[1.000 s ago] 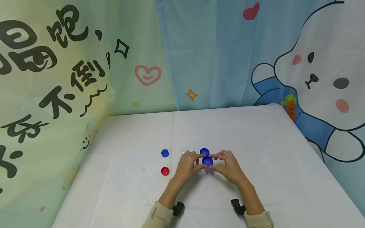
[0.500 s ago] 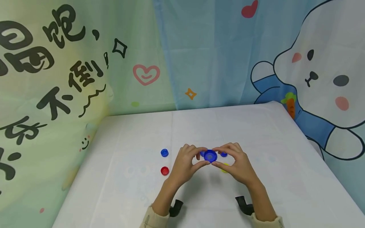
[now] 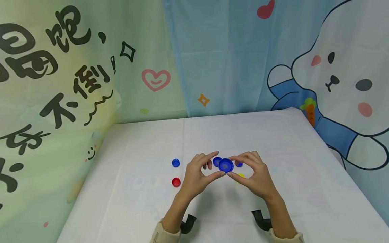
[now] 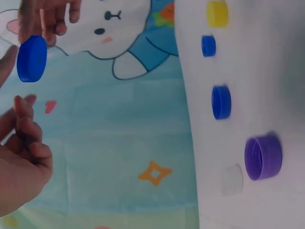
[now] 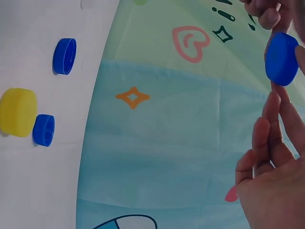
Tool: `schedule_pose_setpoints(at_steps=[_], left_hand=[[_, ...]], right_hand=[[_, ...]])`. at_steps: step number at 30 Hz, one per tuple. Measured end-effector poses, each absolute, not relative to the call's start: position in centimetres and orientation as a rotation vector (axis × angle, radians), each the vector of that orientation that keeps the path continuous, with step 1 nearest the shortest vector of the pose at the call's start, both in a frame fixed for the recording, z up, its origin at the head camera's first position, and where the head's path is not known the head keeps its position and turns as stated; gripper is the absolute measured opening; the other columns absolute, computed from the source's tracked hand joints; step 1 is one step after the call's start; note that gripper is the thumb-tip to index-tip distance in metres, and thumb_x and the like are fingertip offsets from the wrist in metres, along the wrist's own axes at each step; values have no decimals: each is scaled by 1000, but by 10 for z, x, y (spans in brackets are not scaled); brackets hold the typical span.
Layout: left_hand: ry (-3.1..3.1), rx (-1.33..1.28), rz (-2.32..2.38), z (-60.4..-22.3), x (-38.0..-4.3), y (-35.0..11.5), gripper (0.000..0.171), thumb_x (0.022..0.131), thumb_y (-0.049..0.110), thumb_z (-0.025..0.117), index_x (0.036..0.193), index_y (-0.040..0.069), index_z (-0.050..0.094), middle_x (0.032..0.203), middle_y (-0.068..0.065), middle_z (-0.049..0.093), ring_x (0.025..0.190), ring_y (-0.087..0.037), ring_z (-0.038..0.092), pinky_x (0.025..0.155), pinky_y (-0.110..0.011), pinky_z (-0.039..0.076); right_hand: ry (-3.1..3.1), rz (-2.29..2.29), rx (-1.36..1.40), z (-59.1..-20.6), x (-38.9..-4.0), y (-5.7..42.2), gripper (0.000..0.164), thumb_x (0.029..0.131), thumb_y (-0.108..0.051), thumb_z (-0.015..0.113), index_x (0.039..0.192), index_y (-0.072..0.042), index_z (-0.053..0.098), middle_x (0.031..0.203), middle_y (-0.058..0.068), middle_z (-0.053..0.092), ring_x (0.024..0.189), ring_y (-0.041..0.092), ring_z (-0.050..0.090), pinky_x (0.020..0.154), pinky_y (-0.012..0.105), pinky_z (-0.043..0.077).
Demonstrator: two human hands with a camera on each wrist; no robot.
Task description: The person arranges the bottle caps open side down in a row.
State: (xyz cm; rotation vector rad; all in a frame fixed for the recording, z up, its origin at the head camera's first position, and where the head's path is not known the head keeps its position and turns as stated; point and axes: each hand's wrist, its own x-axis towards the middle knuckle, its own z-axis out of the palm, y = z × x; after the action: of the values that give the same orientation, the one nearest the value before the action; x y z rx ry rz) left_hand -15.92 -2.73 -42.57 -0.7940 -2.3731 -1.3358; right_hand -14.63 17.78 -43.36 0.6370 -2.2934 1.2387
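Note:
Between my hands, above the table, is a blue bottle cap point(image 3: 226, 165), its hollow side facing the head camera. My right hand point(image 3: 256, 175) pinches it, index finger at the top rim and thumb at the lower edge. My left hand point(image 3: 197, 173) is just left of it, index finger raised off the rim; its thumb tip is close to the lower edge, contact unclear. Behind the held cap lie another blue cap point(image 3: 216, 161), a small blue cap point(image 3: 239, 164) and a yellow cap point(image 3: 241, 176), partly covered by the right hand.
Left of my hands, a blue cap point(image 3: 175, 163) and a red cap point(image 3: 176, 182) lie on the white-covered table point(image 3: 136, 202). The left wrist view shows a purple cap point(image 4: 263, 156) and a whitish clear cap point(image 4: 232, 180). A printed curtain point(image 3: 225, 60) hangs behind.
The blue cap has been lifted and moved slightly right, both hands with it. Since half a second ago, the left index finger has come off its rim, while the right hand keeps its pinch.

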Motion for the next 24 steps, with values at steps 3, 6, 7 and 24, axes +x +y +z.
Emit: schedule_pose_setpoints(at_steps=[3, 6, 7, 24], left_hand=[[-2379, -677, -1616, -424, -158, -28, 40, 77, 28, 76, 114, 14, 66, 69, 3, 46, 66, -18, 45, 55, -22, 33], [-2426, -497, -1900, -423, -157, -29, 29, 81, 29, 72, 105, 14, 71, 65, 1, 44, 60, -14, 41, 48, -21, 29], [-2446, -436, -1978, -423, -157, -29, 28, 82, 30, 71, 104, 13, 71, 64, 1, 43, 59, -13, 40, 48, -21, 28], [-2557, -226, -2291, -432, -165, -28, 29, 82, 31, 70, 93, 4, 73, 89, -2, 69, 91, -15, 58, 85, -39, 43]], right_hand=[[-2273, 1232, 629, -432, -145, 177, 44, 60, -6, 86, 100, -10, 70, 88, -1, 60, 90, 13, 43, 75, 30, 36], [-2261, 1234, 635, -424, -141, 172, 44, 57, -1, 86, 97, -5, 69, 86, 3, 60, 88, 16, 43, 75, 29, 35], [-2260, 1237, 643, -420, -139, 170, 44, 56, 1, 86, 96, -4, 69, 86, 4, 59, 88, 17, 43, 75, 28, 35], [-2273, 1216, 657, -434, -146, 172, 45, 58, -5, 87, 99, -6, 69, 87, 4, 60, 88, 16, 43, 75, 27, 35]])
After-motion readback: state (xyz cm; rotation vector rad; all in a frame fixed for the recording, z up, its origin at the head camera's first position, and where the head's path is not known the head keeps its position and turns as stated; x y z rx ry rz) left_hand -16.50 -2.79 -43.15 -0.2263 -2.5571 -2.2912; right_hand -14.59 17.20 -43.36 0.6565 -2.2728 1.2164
